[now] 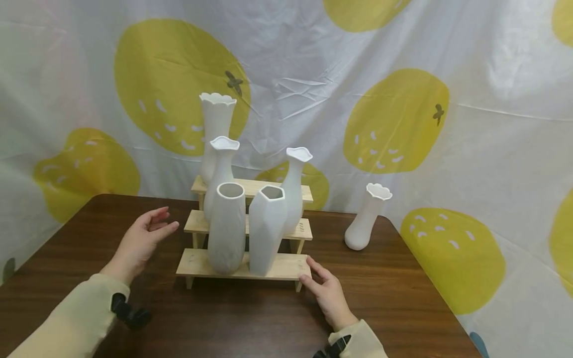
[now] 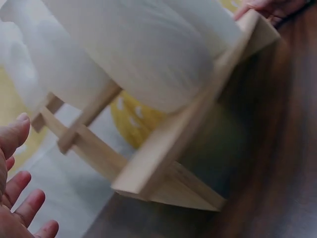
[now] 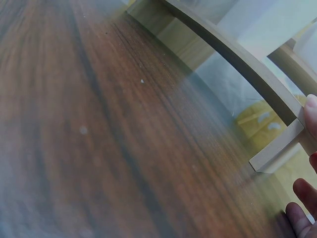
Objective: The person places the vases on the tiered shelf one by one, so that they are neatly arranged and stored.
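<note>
A three-tier wooden stand [image 1: 197, 261] carries several white vases. On its bottom step are a rounded vase [image 1: 227, 233] and a faceted vase [image 1: 267, 233] with an angular mouth. Two wavy-lipped vases stand on the middle step, one left [image 1: 224, 166] and one right [image 1: 293, 184]. The top step bears a tall scalloped-rim vase [image 1: 217, 119]. My left hand [image 1: 140, 241] is in the air left of the stand, fingers loosely extended, holding nothing. With thumb and forefinger, my right hand [image 1: 329, 293] touches the bottom step's right end; its other fingers spread free in the right wrist view.
Apart from the stand, a smaller scalloped-rim vase [image 1: 363, 221] is on the brown wooden table [image 1: 215, 323] near the back right. A white cloth [image 1: 286, 74] with large yellow fruit prints hangs behind the table.
</note>
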`<state>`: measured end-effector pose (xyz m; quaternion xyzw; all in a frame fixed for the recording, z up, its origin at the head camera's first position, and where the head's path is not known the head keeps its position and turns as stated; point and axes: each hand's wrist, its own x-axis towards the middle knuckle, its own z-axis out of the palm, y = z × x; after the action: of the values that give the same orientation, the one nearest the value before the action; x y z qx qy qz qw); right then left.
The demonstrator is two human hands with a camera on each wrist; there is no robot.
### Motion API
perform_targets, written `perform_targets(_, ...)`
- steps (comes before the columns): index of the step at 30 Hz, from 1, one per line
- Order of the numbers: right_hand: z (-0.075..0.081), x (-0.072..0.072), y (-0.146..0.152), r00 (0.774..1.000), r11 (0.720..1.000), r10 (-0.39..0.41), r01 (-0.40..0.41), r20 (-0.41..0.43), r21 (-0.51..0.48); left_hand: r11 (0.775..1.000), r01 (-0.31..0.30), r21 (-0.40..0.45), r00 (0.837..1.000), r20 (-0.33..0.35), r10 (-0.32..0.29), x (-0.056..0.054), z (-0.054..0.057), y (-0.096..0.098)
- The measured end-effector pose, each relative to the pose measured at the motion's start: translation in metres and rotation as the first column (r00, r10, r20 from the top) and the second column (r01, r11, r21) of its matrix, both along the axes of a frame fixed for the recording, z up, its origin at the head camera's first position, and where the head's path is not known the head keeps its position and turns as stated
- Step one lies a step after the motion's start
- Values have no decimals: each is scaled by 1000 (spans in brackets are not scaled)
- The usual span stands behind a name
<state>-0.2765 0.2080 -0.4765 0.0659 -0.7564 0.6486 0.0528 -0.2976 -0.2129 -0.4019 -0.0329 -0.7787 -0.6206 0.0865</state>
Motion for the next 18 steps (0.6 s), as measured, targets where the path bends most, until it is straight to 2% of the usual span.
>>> perform_targets(11,-2,0,1,1000,1000,2,-2,-2,-6,1000,-6,-3,993,117,6,27,-40,10)
perform_targets(18,-2,0,1,1000,1000,2,-2,-2,-7,999,27,22,981,194,-31,38,-58,18)
